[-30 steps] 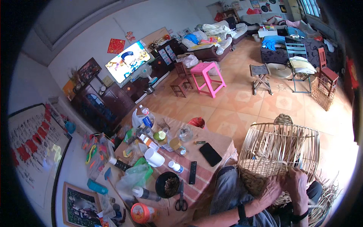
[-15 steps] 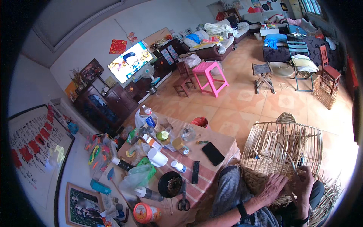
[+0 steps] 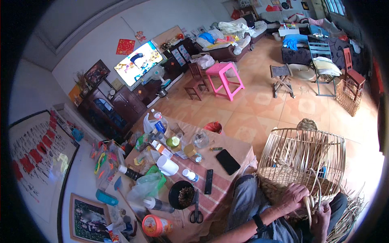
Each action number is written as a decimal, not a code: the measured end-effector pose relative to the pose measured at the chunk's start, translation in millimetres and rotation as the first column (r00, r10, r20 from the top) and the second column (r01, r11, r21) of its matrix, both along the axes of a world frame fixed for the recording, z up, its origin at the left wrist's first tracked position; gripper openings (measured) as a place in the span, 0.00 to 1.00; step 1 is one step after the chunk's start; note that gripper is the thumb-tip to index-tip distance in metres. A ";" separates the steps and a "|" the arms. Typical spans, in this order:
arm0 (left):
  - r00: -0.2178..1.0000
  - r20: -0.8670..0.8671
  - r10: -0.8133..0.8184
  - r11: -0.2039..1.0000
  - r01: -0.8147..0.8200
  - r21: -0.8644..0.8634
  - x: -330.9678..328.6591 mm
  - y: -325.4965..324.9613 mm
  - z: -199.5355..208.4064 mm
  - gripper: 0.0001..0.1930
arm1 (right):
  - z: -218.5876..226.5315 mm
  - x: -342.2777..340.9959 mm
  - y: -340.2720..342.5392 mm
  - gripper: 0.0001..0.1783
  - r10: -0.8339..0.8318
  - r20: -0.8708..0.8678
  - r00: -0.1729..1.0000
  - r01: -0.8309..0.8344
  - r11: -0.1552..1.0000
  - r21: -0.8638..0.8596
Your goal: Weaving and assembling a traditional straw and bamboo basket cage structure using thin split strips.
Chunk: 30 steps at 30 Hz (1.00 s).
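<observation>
Gripping this light, springy basket frame (image 3: 302, 158) at its woven 6 o'clock base, my left hand (image 3: 292, 197) and right hand (image 3: 322, 218) pinch bendy strips (image 3: 310, 204) that'd snap if kinked.

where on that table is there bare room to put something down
Bare striped cloth lies around the black phone, between the remote and the table's right edge. The left half is crowded: white cup, bottles, black bowl, scissors.

Daylight fills a room with an orange tiled floor (image 3: 259, 109) and pale walls (image 3: 97, 28). A lit television (image 3: 137, 62) stands above dark cabinets (image 3: 117, 107); a pink stool (image 3: 225, 77) stands near a cluttered sofa (image 3: 227, 38).
</observation>
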<state>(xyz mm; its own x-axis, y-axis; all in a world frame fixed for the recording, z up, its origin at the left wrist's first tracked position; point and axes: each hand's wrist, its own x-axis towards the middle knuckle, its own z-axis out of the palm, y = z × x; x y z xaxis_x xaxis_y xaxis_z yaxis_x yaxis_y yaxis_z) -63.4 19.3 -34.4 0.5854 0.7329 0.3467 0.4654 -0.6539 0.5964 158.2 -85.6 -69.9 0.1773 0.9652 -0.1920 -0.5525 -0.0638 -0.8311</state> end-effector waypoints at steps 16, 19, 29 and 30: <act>1.000 -0.020 0.004 0.994 -0.007 -0.113 -2.6 4.0 18.2 0.11 | 11.0 -2.0 26.7 0.21 0.066 0.498 0.865 -0.106 0.993 0.053; 0.998 0.012 0.067 0.996 -0.066 -0.059 3.7 2.8 13.7 0.12 | 21.4 4.3 34.3 0.15 0.191 0.441 0.877 -0.150 0.981 -0.126; 0.996 -0.002 0.090 0.994 -0.090 -0.055 8.1 4.7 6.0 0.12 | -27.1 101.0 -9.9 0.13 -0.093 0.347 0.933 0.113 0.993 -0.038; 0.997 -0.001 0.072 0.993 -0.072 -0.095 8.5 4.7 5.0 0.12 | -35.0 115.5 -17.7 0.10 -0.280 0.296 0.913 0.315 0.946 -0.077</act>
